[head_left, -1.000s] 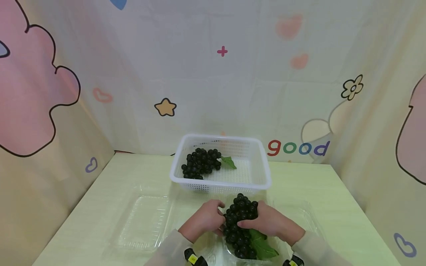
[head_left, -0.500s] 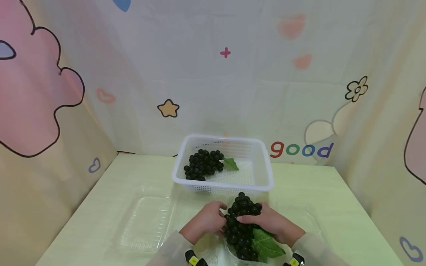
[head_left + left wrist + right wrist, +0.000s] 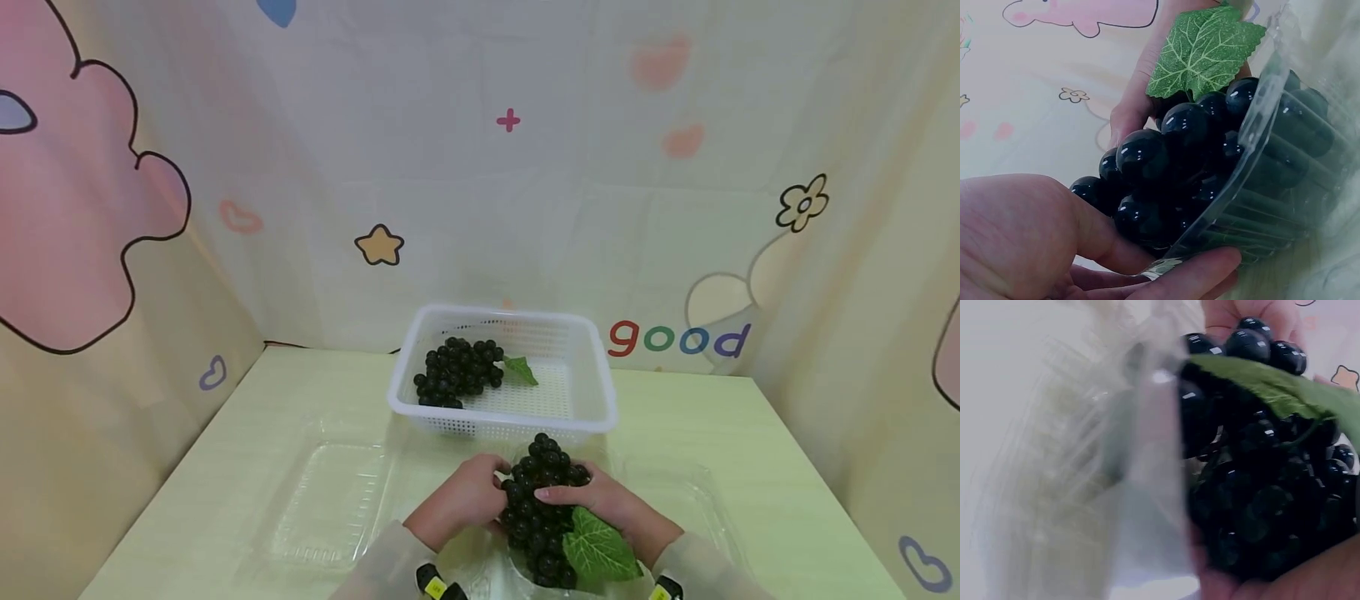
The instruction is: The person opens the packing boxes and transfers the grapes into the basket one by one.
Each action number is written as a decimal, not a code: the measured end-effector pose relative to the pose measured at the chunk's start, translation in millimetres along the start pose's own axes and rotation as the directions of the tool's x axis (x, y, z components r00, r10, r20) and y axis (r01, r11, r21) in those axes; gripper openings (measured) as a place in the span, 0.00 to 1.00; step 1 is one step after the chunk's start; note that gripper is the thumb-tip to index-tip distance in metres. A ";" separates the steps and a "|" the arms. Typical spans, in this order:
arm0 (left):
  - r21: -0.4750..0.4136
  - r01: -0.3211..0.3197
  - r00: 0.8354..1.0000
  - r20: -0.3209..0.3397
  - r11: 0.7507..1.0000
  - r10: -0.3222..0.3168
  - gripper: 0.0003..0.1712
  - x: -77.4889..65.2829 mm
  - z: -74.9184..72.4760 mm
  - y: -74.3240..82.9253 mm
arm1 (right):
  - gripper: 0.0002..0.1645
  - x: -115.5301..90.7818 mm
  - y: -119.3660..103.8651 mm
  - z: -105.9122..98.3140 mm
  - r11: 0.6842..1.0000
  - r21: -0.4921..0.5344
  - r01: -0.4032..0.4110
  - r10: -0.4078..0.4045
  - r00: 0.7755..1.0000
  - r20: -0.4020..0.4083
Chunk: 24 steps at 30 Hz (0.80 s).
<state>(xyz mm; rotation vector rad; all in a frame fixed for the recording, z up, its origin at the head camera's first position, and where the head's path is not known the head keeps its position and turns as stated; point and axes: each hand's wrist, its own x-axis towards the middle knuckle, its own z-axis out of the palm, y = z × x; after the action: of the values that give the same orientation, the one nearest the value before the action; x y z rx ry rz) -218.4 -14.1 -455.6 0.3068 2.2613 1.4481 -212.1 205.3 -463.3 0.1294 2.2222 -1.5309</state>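
Observation:
A bunch of black grapes point(image 3: 536, 508) with a green leaf point(image 3: 600, 546) sits partly inside a clear plastic container point(image 3: 1254, 134) at the front of the table. My right hand point(image 3: 618, 510) grips the bunch from the right, its thumb lying across the grapes. On the left side, my left hand point(image 3: 472, 493) pinches the container's rim; the left wrist view has its thumb on the grape side and its fingers point(image 3: 1204, 272) outside the wall. The bunch hides most of the right hand's fingers, and the container's near end is cut off in the head view.
Behind the hands stands a white perforated basket point(image 3: 600, 408) holding another bunch of black grapes point(image 3: 457, 371) with a leaf. Clear plastic trays or lids lie to the left point(image 3: 330, 500) and right point(image 3: 693, 492). A printed curtain point(image 3: 450, 167) encloses the table's back and sides.
The leaf has swung outward and turned its broad face upward as the right hand shifts the bunch slightly. Both hands keep their places, and the head view has moved a little.

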 end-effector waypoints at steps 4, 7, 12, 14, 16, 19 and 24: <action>-0.018 0.001 1.000 0.004 1.000 -0.001 0.28 -0.3 0.0 -0.8 | 0.58 1.1 2.9 1.3 1.000 0.014 0.011 -0.010 1.000 -0.027; -0.065 0.009 1.000 0.015 0.998 -0.008 0.28 0.4 -0.3 -3.1 | 0.57 1.5 4.9 1.6 0.999 0.052 -0.004 0.005 1.000 -0.021; -0.130 0.009 0.999 0.032 0.991 -0.005 0.29 1.5 -2.1 -6.1 | 0.52 1.2 8.5 1.0 0.981 0.189 0.029 -0.044 0.996 0.075; -0.150 0.007 0.999 0.038 0.989 -0.001 0.29 1.7 -2.7 -6.8 | 0.49 1.5 9.6 -0.4 0.963 0.263 0.053 -0.093 0.986 0.140; -0.164 0.006 0.999 0.041 0.986 0.001 0.28 2.1 -2.8 -7.6 | 0.48 1.3 9.9 -1.8 0.949 0.308 0.059 -0.119 0.977 0.177; -0.168 0.006 0.999 0.047 0.986 0.002 0.26 2.0 -3.2 -8.0 | 0.47 1.1 10.1 -4.4 0.940 0.335 0.056 -0.133 0.968 0.211; -0.102 0.012 0.999 0.038 0.995 -0.008 0.21 2.2 -4.9 -6.5 | 0.51 -0.3 9.7 -6.1 0.937 0.344 0.054 -0.145 0.959 0.242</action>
<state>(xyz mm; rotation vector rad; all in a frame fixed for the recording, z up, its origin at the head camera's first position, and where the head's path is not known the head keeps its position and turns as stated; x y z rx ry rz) -222.4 -19.9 -460.3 0.2877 2.1473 1.5336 -210.6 214.6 -469.7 -0.0855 1.7728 -1.8541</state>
